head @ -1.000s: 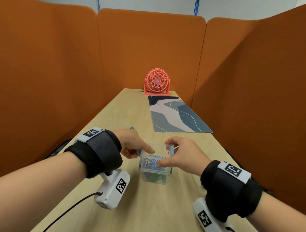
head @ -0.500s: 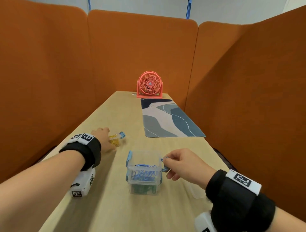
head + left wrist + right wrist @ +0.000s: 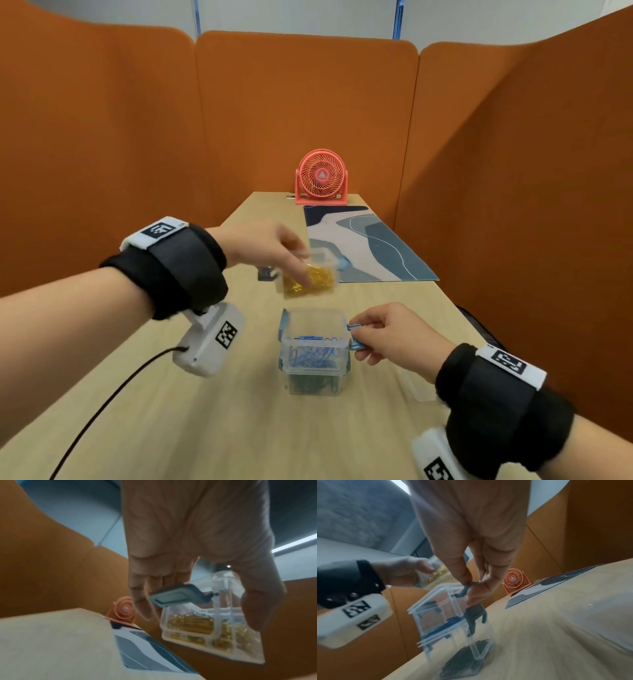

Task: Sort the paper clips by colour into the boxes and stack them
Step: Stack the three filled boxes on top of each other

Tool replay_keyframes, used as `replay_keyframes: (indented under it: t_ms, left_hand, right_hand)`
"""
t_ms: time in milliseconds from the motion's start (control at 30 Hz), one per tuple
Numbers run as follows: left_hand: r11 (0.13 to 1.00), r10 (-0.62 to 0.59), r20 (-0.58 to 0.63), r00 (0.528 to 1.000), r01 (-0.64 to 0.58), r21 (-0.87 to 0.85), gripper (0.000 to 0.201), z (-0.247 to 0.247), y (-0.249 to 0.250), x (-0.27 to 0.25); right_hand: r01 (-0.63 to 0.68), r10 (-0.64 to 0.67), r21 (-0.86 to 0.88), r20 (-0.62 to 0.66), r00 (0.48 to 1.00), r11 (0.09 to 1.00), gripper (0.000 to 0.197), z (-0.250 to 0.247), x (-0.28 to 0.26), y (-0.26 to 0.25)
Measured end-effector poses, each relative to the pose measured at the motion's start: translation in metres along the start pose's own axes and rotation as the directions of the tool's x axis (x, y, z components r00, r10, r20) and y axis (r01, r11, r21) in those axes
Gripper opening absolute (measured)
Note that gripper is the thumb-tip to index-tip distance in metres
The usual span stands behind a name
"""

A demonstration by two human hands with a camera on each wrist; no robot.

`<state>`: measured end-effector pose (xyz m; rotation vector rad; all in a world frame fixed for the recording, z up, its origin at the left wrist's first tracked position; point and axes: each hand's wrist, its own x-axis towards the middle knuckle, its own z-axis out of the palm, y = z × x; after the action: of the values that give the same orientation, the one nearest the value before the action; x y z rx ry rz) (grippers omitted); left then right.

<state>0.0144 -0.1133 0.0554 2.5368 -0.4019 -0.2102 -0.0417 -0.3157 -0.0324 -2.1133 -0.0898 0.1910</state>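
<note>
Two clear boxes stand stacked on the table: the upper box (image 3: 314, 339) (image 3: 436, 609) holds blue paper clips, the lower box (image 3: 313, 382) (image 3: 464, 657) holds green ones. My right hand (image 3: 383, 334) (image 3: 471, 586) pinches the blue latch (image 3: 355, 337) (image 3: 464, 589) on the upper box's right side. My left hand (image 3: 267, 251) (image 3: 197, 601) grips a third clear box (image 3: 310, 274) (image 3: 211, 626) of yellow clips from above and holds it in the air, behind and above the stack. Its blue latch (image 3: 178, 596) hangs open.
A clear lid (image 3: 419, 385) lies on the table (image 3: 205, 428) right of the stack. A patterned desk mat (image 3: 363, 246) and a coral fan (image 3: 321, 178) sit farther back. Orange partitions (image 3: 102, 154) wall the desk on three sides. A black cable (image 3: 102, 401) trails from my left wrist.
My left hand left the stack, took the yellow-clip box from the table at the left and has lifted it toward the stack. My right hand stays on the upper box's latch.
</note>
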Motion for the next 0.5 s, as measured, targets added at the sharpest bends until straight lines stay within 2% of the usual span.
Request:
replay_keyframes:
  t_ms: [167, 400, 500]
  left_hand:
    - [0.995, 0.08, 0.143, 0.986, -0.087, 0.039, 0.051, 0.033, 0.023, -0.015]
    - [1.0, 0.011, 0.105, 0.994, -0.011, -0.001, 0.059, 0.028, 0.009, -0.023]
    - [1.0, 0.023, 0.092, 0.996, -0.023, 0.003, 0.061, 0.029, 0.009, -0.028]
  right_hand:
    - [0.042, -0.043, -0.041, -0.004, 0.999, 0.998, 0.025, 0.001, -0.004, -0.002]
    - [-0.004, -0.001, -0.083, -0.056, 0.998, 0.997, 0.029, -0.004, -0.006, -0.004]
    - [-0.012, 0.005, -0.099, -0.075, 0.997, 0.995, 0.028, -0.002, -0.006, -0.003]
